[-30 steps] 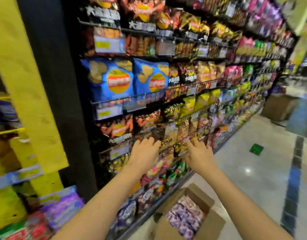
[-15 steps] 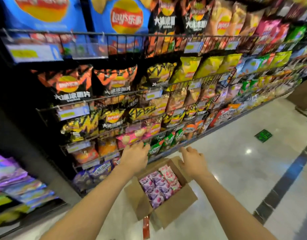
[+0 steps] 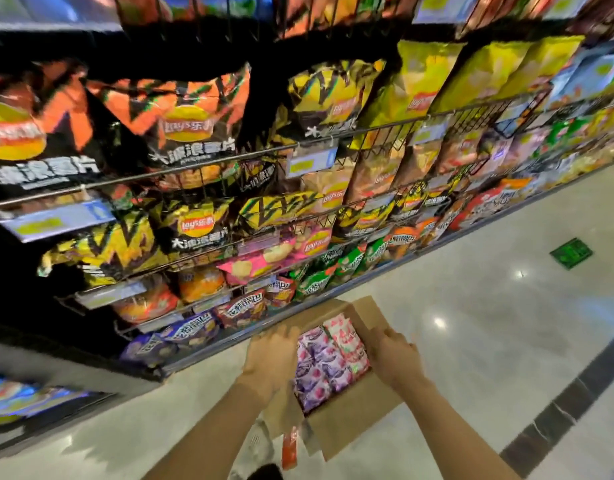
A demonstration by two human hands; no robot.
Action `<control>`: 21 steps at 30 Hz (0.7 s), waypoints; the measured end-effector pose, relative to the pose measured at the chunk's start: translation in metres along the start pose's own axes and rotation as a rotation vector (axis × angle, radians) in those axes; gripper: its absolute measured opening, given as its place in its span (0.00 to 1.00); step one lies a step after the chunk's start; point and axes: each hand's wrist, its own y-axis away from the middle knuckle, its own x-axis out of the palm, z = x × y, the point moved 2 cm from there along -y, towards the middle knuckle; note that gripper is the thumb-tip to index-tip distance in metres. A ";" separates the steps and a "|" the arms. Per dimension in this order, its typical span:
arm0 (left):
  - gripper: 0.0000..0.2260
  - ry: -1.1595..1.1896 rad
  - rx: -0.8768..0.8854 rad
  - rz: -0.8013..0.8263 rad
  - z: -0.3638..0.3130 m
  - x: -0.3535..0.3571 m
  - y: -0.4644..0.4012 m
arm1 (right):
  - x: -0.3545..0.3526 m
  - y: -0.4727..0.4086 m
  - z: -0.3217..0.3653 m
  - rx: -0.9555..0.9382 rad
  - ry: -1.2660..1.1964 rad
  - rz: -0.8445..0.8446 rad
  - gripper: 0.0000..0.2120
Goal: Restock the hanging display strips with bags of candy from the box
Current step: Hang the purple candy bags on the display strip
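Head view: looks like the very start of the job. No bag lifted out yet, none hung up, and no hanging strips to be seen anywhere here, so nearly all of the work seems left to do. Open cardboard box (image 3: 350, 407) down on the shiny floor (image 3: 489, 341), near the bottom middle, right beside the foot of the snack shelves (image 3: 229, 168). Packed full with bags of candy (image 3: 328, 362): purple ones on the left and near side, pink and red ones on the far right side. Left hand (image 3: 270, 358) at the left edge of the box, fingers bent down over the rim, maybe touching the flap; hard to tell if gripping anything. Right hand (image 3: 392, 355) at the right edge, fingers curled over the far flap, seeming to hold it; not sure. No candy in either hand. Wire shelves on the left and far side stuffed with chip bags, orange, yellow, green, pink. Small green sticker (image 3: 571, 253) on the floor, far right, well apart from the box.
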 end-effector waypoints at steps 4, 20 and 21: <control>0.21 0.042 -0.078 0.085 -0.003 0.034 -0.028 | 0.023 -0.031 -0.012 -0.010 -0.023 0.040 0.21; 0.13 0.490 -0.364 0.125 -0.017 0.299 -0.179 | 0.239 -0.242 -0.039 -0.124 0.013 0.162 0.21; 0.15 0.528 -0.379 0.140 -0.016 0.324 -0.194 | 0.260 -0.259 -0.039 -0.127 0.005 0.164 0.20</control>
